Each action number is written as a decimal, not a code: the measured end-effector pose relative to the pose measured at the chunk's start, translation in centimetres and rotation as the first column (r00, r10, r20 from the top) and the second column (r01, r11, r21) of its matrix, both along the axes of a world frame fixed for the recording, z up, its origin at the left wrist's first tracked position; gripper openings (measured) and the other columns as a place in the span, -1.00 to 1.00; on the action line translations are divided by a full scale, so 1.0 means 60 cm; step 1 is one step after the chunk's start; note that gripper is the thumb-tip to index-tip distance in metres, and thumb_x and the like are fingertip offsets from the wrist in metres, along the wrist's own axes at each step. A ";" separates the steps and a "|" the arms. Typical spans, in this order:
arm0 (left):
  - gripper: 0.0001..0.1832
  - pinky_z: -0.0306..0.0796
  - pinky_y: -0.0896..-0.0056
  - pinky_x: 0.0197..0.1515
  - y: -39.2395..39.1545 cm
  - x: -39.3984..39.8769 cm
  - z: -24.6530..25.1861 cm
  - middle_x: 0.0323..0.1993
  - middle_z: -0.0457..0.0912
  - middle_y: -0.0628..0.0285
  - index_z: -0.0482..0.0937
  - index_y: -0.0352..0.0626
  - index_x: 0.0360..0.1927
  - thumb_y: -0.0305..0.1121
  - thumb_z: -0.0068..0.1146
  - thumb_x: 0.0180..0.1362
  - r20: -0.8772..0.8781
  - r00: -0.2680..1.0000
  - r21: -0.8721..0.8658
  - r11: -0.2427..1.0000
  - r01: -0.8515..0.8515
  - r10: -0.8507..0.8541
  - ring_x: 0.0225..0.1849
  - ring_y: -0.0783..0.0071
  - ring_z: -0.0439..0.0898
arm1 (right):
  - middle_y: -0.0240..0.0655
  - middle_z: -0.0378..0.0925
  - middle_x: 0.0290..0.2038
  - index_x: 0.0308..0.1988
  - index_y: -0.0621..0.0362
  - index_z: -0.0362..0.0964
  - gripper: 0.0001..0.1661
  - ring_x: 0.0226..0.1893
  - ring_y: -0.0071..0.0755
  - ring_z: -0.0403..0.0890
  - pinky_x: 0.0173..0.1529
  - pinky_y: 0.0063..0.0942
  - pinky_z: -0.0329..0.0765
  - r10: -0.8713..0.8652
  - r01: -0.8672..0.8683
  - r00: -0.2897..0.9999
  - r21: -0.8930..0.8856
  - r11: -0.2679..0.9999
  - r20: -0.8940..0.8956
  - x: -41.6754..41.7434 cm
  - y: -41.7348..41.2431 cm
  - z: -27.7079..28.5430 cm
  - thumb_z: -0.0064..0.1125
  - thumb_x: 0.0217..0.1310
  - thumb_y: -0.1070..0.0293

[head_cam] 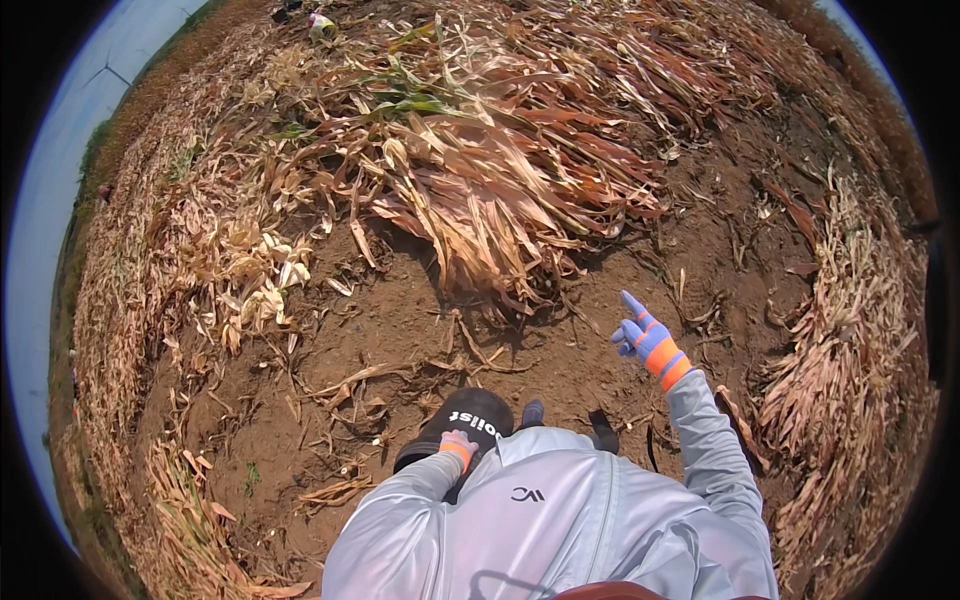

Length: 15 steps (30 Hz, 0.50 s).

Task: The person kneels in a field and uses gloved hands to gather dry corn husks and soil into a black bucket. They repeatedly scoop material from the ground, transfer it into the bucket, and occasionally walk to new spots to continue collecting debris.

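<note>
My left hand (pixel 459 445), in a purple and orange knit glove, rests against a black bucket (pixel 474 411) with white lettering at my left side; whether its fingers grip the bucket cannot be made out. Out to the right, my right hand (pixel 643 336) wears a matching glove, holds nothing and has its index finger stretched out above bare soil. Ahead of me lies a large heap of dry corn stalks (pixel 480 195), its cut ends towards me. A pile of pale corn husks (pixel 259 281) is on the ground to the left.
More dry stalks (pixel 840 360) lie in a row along the right. Another bundle of stalks (pixel 187 517) is at the lower left. Stubble and loose leaves (pixel 360 375) dot the brown soil near my feet. A white and green bag (pixel 321 27) sits far ahead at the left.
</note>
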State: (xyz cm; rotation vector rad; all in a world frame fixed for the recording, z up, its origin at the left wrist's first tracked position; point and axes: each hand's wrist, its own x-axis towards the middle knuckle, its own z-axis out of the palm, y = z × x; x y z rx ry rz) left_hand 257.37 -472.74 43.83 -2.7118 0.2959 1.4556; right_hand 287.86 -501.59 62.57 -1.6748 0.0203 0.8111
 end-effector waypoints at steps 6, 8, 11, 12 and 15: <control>-0.70 0.29 0.16 -0.03 -0.005 -0.007 -0.022 -0.02 0.43 0.24 0.50 0.31 -0.08 -0.19 -0.06 0.08 0.001 1.000 0.034 0.999 0.021 -0.021 0.08 0.28 0.37 | -0.47 0.41 -0.58 0.31 -0.17 -0.17 -0.28 -0.63 -0.69 0.37 -0.52 -0.69 0.38 0.280 -0.331 0.919 0.158 0.930 0.278 0.038 0.178 0.252 -0.17 0.20 0.41; -0.70 0.29 0.15 -0.03 -0.005 -0.012 -0.029 -0.02 0.43 0.24 0.50 0.30 -0.08 -0.18 -0.06 0.08 0.012 1.000 0.039 0.999 0.024 -0.025 0.08 0.28 0.37 | -0.49 0.39 -0.60 0.31 -0.18 -0.17 -0.26 -0.63 -0.70 0.35 -0.52 -0.70 0.37 0.342 -0.415 0.882 0.191 0.890 0.324 0.037 0.207 0.292 -0.18 0.17 0.43; -0.70 0.30 0.14 -0.03 -0.007 -0.008 -0.019 -0.03 0.43 0.24 0.50 0.30 -0.08 -0.18 -0.06 0.08 0.015 1.000 0.026 1.000 0.017 -0.017 0.08 0.27 0.37 | -0.49 0.37 -0.62 0.31 -0.19 -0.17 -0.23 -0.62 -0.69 0.34 -0.51 -0.67 0.36 0.414 -0.514 0.819 0.189 0.836 0.396 0.033 0.231 0.335 -0.18 0.14 0.47; -0.70 0.30 0.14 -0.03 -0.007 -0.009 -0.021 -0.03 0.43 0.24 0.50 0.30 -0.08 -0.18 -0.06 0.08 0.009 1.000 0.025 1.000 0.013 -0.013 0.08 0.27 0.37 | -0.49 0.36 -0.62 0.31 -0.19 -0.17 -0.22 -0.62 -0.69 0.34 -0.51 -0.66 0.36 0.423 -0.536 0.800 0.190 0.823 0.426 0.030 0.236 0.345 -0.18 0.13 0.47; -0.70 0.30 0.15 -0.04 -0.005 -0.013 -0.032 -0.02 0.43 0.23 0.50 0.31 -0.08 -0.17 -0.06 0.08 -0.005 1.000 0.028 1.000 0.001 -0.001 0.09 0.27 0.36 | -0.46 0.36 -0.64 0.31 -0.20 -0.17 -0.20 -0.63 -0.67 0.33 -0.49 -0.62 0.37 0.418 -0.563 0.741 0.147 0.813 0.526 0.022 0.255 0.357 -0.17 0.10 0.49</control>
